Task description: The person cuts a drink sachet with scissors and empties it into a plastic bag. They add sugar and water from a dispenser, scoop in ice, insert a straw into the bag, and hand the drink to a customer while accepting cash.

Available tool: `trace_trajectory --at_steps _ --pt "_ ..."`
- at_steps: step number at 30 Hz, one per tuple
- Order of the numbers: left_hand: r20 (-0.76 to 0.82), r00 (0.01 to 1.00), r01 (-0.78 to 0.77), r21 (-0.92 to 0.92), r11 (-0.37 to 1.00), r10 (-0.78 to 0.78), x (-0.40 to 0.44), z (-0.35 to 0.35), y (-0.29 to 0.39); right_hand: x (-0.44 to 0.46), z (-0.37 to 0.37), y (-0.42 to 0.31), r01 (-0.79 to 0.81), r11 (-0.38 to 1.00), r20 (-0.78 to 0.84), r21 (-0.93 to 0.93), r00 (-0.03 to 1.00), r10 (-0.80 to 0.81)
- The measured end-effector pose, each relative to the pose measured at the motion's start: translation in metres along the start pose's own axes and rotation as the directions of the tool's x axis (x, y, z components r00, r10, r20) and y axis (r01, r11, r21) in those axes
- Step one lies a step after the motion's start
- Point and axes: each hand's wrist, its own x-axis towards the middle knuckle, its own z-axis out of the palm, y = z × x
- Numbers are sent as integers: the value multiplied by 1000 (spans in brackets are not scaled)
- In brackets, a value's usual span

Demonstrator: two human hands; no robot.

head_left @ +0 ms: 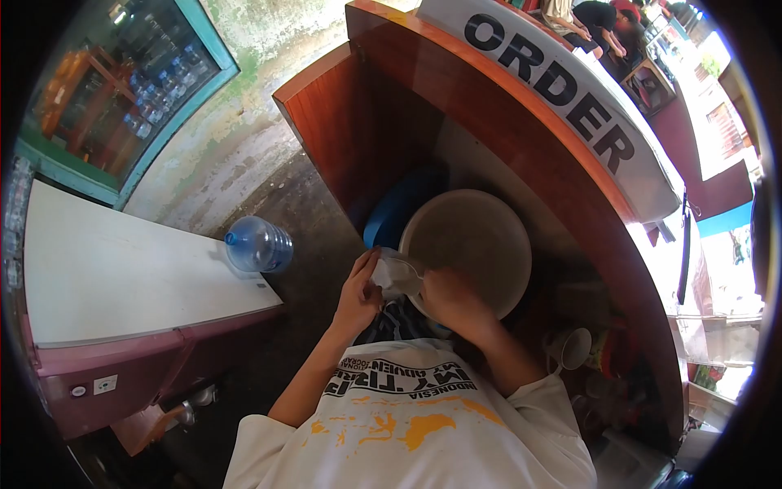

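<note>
Just in front of my shirt, my left hand is closed around the left side of a clear, pale container, perhaps a glass or cup. My right hand is closed at the container's right edge, its fingertips partly hidden; a thin, light line, maybe a spoon handle, runs toward it. Beyond and to the right of both hands sits a large round beige basin. Part of a blue tub shows behind the basin's left side.
A curved wooden counter with an ORDER sign arches ahead and right. At left, a large water bottle lies on a white-topped freezer. A white cup is near my right elbow. People are beyond the counter.
</note>
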Motion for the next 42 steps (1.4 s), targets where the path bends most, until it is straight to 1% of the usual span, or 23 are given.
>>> trace_trajectory --at_steps 2,4,6,8,10,12,13,15,16,18,21,24,26,29,31,34,35,37,38,39,40,41,42 --pt "-16 1000 -12 53 999 13 1 1 2 -10 0 -2 88 984 -161 -157 980 -114" --pt "-43 999 -4 -15 1000 3 1 -1 -2 -9 -7 16 -30 988 -172 -152 985 3" --pt "-51 999 10 -59 998 -13 0 -1 -5 -8 0 48 -91 971 -112 -220 991 67" --pt "-39 999 34 -68 997 -37 -2 -2 -7 9 67 108 -78 936 19 -344 996 90" --pt "-40 996 74 -100 992 -79 -3 -3 -5 16 139 160 -11 940 199 -342 976 84" --pt "-42 993 105 -97 990 -110 -7 -6 1 14 209 197 -41 937 236 -346 963 130" --pt "-43 992 112 -78 991 -116 -8 -8 5 16 215 195 -56 937 253 -346 956 151" --pt "-48 992 111 -75 991 -114 -3 -10 7 34 225 197 -167 982 268 -89 945 185" --pt "-45 992 117 -90 989 -121 -5 -9 7 41 228 195 -223 974 282 41 938 203" --pt "-37 993 112 -101 989 -116 -3 -8 6 55 246 193 -296 940 285 170 928 241" --pt "-65 990 116 -89 989 -122 -9 -9 5 72 275 195 -334 913 283 236 922 264" --pt "-76 989 116 -90 989 -123 -11 -16 8 80 277 200 -351 885 285 305 921 267" --pt "-92 992 79 -104 991 -89 -9 -16 6 81 266 202 -352 862 282 366 924 258" --pt "-81 986 136 -99 986 -144 -8 -17 12 74 237 200 -346 805 282 482 931 231" --pt "-78 989 122 -55 991 -126 -6 -16 14 69 212 199 -337 751 272 567 938 215" --pt "-85 988 126 -44 991 -130 -4 -18 21 62 169 183 -292 703 192 649 956 221" --pt "-89 986 136 -50 989 -140 -5 -19 24 58 158 176 -278 738 161 616 960 227" --pt "-99 984 143 -46 989 -147 -8 -19 25 53 154 164 -280 848 156 449 960 234" --pt "-102 984 142 -46 989 -146 -8 -19 25 54 163 166 -285 922 234 264 946 225" --pt "-94 987 128 -43 991 -132 -9 -18 23 55 172 168 -248 966 310 74 926 214" --pt "-87 989 116 -37 993 -119 -10 -18 19 56 189 171 -194 974 385 -114 896 224" --pt "-80 991 104 -28 994 -106 -12 -19 17 55 227 182 -254 967 254 -30 933 254" --pt "-77 991 106 -39 994 -109 -13 -19 17 55 254 190 -277 961 184 23 946 268"
